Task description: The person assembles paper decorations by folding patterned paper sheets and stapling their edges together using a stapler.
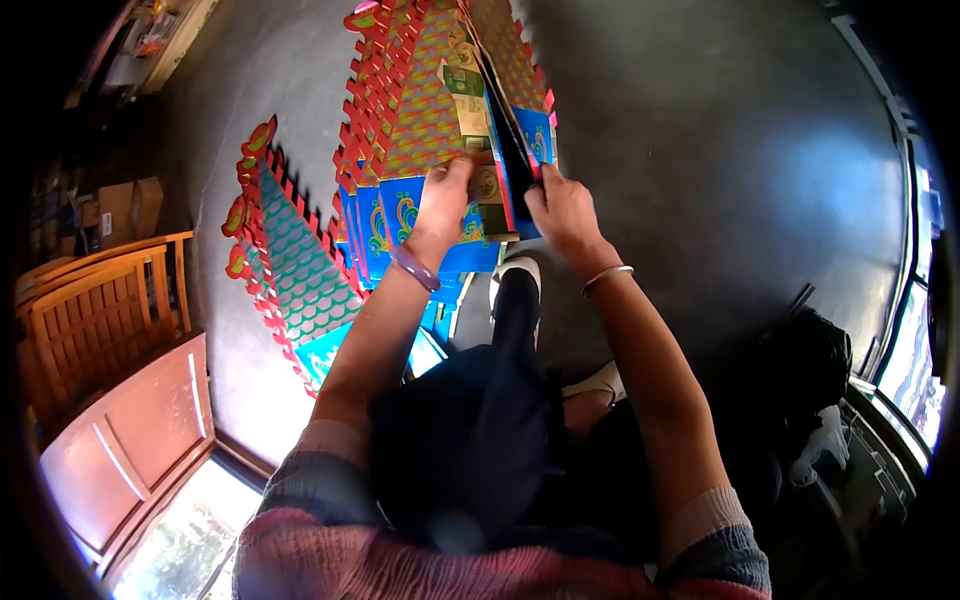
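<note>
Gripping multicol. sheets [425, 130], w/ both hands [446, 205] [566, 210]

Both hands [447, 205] [565, 208] curled, close together, arms [655, 345] outstretched

Hands, two: left hand [450, 192], right hand [563, 206]

Bangles, two: purple bangle [416, 269] on left wrist, silver bangle [607, 279] on right

Pale shoes [598, 383], two

Groups of patterned card pieces, two: red-and-yellow stack [425, 130], teal-scaled stack [295, 240] (layers overlap too closely for sure count in either)

Curled tips [235, 216] on teal-scaled stack, three in view

Slatted wooden frame [105, 310], one; brown wooden panel [130, 435], one; black bag [812, 350], one
</note>
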{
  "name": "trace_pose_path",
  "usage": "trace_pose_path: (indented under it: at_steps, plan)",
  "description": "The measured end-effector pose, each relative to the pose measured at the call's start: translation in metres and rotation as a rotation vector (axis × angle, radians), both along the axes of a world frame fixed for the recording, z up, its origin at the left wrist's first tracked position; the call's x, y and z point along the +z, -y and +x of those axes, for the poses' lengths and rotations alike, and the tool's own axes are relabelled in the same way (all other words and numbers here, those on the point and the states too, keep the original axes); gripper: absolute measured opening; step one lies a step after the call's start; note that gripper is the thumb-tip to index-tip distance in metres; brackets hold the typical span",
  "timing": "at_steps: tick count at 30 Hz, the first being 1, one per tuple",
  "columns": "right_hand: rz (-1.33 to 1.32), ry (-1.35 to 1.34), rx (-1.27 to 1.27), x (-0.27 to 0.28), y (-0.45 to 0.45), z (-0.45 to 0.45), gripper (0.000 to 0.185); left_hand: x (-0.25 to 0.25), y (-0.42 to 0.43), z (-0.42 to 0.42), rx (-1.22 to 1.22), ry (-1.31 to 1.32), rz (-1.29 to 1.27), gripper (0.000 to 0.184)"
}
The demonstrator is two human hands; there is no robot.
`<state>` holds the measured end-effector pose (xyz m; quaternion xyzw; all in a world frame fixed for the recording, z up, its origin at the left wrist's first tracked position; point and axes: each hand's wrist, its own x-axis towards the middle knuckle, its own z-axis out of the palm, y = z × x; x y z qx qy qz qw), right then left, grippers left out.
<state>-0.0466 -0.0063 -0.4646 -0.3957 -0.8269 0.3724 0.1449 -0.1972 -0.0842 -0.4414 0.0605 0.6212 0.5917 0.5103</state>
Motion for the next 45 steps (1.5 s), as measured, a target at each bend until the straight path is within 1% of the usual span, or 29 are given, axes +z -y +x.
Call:
trace_pose_path:
  at_steps: [2, 3, 6, 7, 9, 11, 12, 14, 16, 18, 19, 20, 24, 26, 27, 29, 30, 32, 33, 34, 35, 36, 38, 39, 40, 41, 42, 44, 45]
  plan:
    - [0.024, -0.057, -0.067, 0.003, -0.005, 0.019, 0.020, -0.008, 0.000, 0.000, -0.205, -0.430, -0.061, 0.021]
    - [0.021, -0.074, -0.087, 0.006, -0.008, 0.029, 0.018, -0.013, 0.001, -0.004, -0.240, -0.523, -0.075, 0.025]
    - [0.021, -0.126, -0.147, 0.020, -0.019, 0.058, 0.016, 0.015, 0.000, -0.001, -0.368, -0.798, -0.073, 0.032]
    - [0.036, -0.083, -0.171, 0.026, -0.019, 0.065, 0.016, 0.021, 0.001, 0.000, -0.390, -0.866, -0.063, 0.038]
    - [0.075, -0.001, -0.222, 0.037, -0.024, 0.078, 0.016, 0.031, 0.002, 0.001, -0.399, -1.142, 0.005, 0.039]
    - [0.193, -0.011, -0.281, 0.047, -0.030, 0.095, 0.014, 0.043, 0.007, -0.003, -0.456, -1.398, 0.050, 0.044]
    - [0.254, -0.020, -0.310, 0.052, -0.038, 0.104, 0.013, 0.052, 0.009, -0.007, -0.512, -1.471, 0.008, 0.045]
    - [0.323, 0.091, -0.400, 0.081, -0.056, 0.131, 0.013, 0.080, 0.019, -0.016, -0.631, -1.614, -0.094, 0.045]
    - [0.476, 0.173, -0.479, 0.115, -0.078, 0.162, 0.015, 0.105, 0.031, -0.026, -0.701, -1.748, -0.128, 0.047]
    - [0.556, 0.199, -0.516, 0.147, -0.098, 0.200, 0.017, 0.115, 0.043, -0.037, -0.769, -1.896, -0.141, 0.047]
    - [0.593, 0.292, -0.546, 0.171, -0.099, 0.214, 0.018, 0.123, 0.051, -0.037, -0.765, -1.981, -0.161, 0.027]
    - [0.629, 0.384, -0.579, 0.194, -0.099, 0.228, 0.018, 0.126, 0.059, -0.036, -0.663, -2.102, -0.079, 0.024]
    - [0.775, 0.493, -0.500, 0.244, -0.080, 0.292, 0.019, 0.126, 0.088, -0.040, -0.751, -2.142, -0.258, 0.019]
    - [0.792, 0.548, -0.451, 0.257, -0.059, 0.321, 0.017, 0.127, 0.103, -0.040, -0.809, -2.058, -0.333, 0.035]
    - [0.783, 0.598, -0.401, 0.255, -0.050, 0.338, 0.016, 0.121, 0.110, -0.042, -0.867, -2.027, -0.369, 0.033]
    - [0.766, 0.692, -0.305, 0.242, -0.034, 0.365, 0.014, 0.107, 0.123, -0.048, -0.977, -1.967, -0.438, 0.032]
    - [0.714, 0.764, -0.286, 0.242, -0.018, 0.367, 0.013, 0.103, 0.133, -0.049, -1.005, -1.923, -0.372, 0.028]
    - [0.652, 0.724, -0.282, 0.215, 0.002, 0.387, 0.014, 0.097, 0.155, -0.043, -1.079, -1.817, -0.225, 0.021]
    - [0.618, 0.764, -0.280, 0.198, 0.012, 0.395, 0.014, 0.095, 0.158, -0.040, -1.165, -1.749, -0.263, 0.021]
    - [0.587, 0.800, -0.282, 0.181, 0.018, 0.403, 0.015, 0.096, 0.157, -0.033, -1.246, -1.685, -0.299, 0.022]
    - [0.542, 0.764, -0.296, 0.161, 0.025, 0.410, 0.015, 0.123, 0.153, -0.016, -1.272, -1.565, -0.321, 0.022]
    - [0.497, 0.725, -0.312, 0.148, 0.032, 0.416, 0.016, 0.127, 0.148, -0.012, -1.260, -1.530, -0.363, 0.020]
    - [0.395, 0.698, -0.364, 0.143, 0.054, 0.418, 0.017, 0.077, 0.143, -0.052, -1.188, -1.553, -0.269, 0.023]
    - [0.394, 0.630, -0.391, 0.128, 0.057, 0.429, 0.019, 0.091, 0.141, -0.047, -1.102, -1.537, -0.254, 0.025]
    - [0.354, 0.645, -0.417, 0.130, 0.062, 0.434, 0.020, 0.108, 0.139, -0.042, -1.017, -1.514, -0.243, 0.028]
    - [0.315, 0.659, -0.443, 0.133, 0.064, 0.439, 0.021, 0.113, 0.132, -0.051, -1.056, -1.516, -0.209, 0.033]
    - [0.278, 0.669, -0.472, 0.140, 0.066, 0.440, 0.022, 0.129, 0.126, -0.047, -1.059, -1.438, -0.244, 0.035]
    - [0.306, 0.525, -0.569, 0.153, 0.066, 0.450, 0.021, 0.177, 0.116, -0.033, -1.061, -1.282, -0.309, 0.039]
    - [0.364, 0.429, -0.569, 0.165, 0.064, 0.453, 0.019, 0.192, 0.111, -0.029, -1.037, -1.140, -0.285, 0.040]
